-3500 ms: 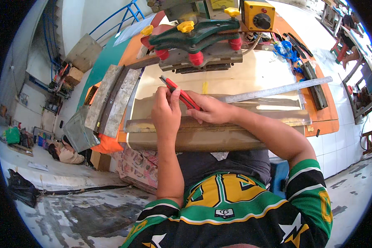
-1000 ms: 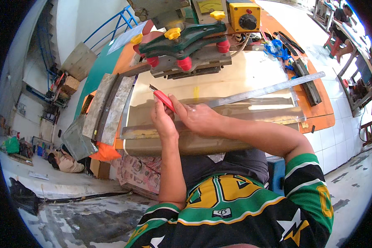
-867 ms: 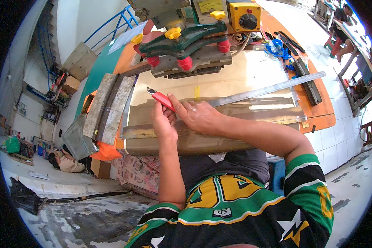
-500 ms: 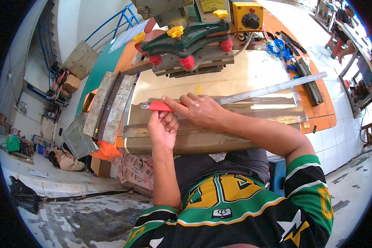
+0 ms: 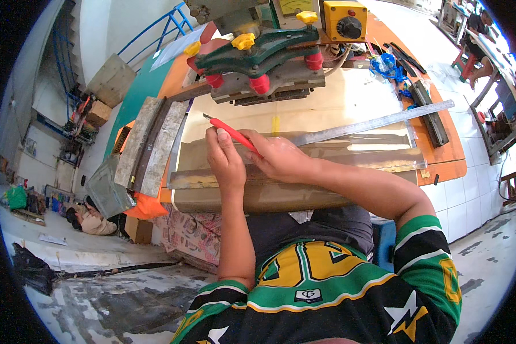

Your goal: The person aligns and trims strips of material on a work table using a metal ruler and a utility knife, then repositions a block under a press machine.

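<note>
Evidently the red cutter knife (image 5: 235,136) stays above the work surface, its blade end slanting up and leftward, perhaps to keep the edge clear of the body; the right hand (image 5: 281,159) grasps the rear of the handle, seemingly to steady it; the left hand (image 5: 227,161) curls at the front with its thumb beside the handle, though whether it truly pinches, I cannot tell; the steel ruler (image 5: 378,121) slants across the brown film (image 5: 332,155), its right end over a dark metal bar (image 5: 430,117), which probably props it; half a second ago the knife lies nearly level, with the left fingers folded palm-up beneath it; now it tilts steeply and the left thumb is uppermost, while ruler and bar look unmoved.
</note>
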A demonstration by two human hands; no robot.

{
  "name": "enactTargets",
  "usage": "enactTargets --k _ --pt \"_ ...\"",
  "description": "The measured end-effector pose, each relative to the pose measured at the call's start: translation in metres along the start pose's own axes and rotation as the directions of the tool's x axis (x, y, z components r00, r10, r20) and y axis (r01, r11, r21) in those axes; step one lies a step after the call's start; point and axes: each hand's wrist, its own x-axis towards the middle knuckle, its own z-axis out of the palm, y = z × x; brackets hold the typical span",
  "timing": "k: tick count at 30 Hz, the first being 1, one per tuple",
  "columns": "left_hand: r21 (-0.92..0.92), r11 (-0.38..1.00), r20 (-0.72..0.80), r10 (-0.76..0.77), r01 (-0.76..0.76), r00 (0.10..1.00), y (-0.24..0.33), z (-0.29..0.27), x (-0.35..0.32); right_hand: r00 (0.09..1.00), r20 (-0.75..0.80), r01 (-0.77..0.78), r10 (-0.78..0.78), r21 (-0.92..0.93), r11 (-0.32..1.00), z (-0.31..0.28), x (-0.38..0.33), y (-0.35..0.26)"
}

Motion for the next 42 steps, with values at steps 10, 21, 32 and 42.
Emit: enactTargets --k 10,21,32,42 --pt "-0.095 0.991 -0.002 -0.094 0.093 0.996 -0.003 0.000 0.002 0.965 0.262 -0.176 0.018 0.595 0.784 -0.016 0.002 -0.008" --pt "-0.588 0.717 0.057 -0.426 0.375 0.903 0.008 -0.001 -0.010 0.959 0.278 -0.090 0.053 0.125 0.988 -0.021 0.004 -0.011" --pt "-0.679 0.495 0.356 -0.425 0.542 0.833 0.004 -0.027 -0.019 0.956 0.273 0.167 -0.103 -0.223 0.960 -0.047 0.012 -0.013" --pt "-0.684 0.030 0.662 -0.395 0.729 0.638 0.024 -0.031 -0.039 0.936 0.149 0.350 -0.318 -0.360 0.865 -0.050 0.017 0.010"
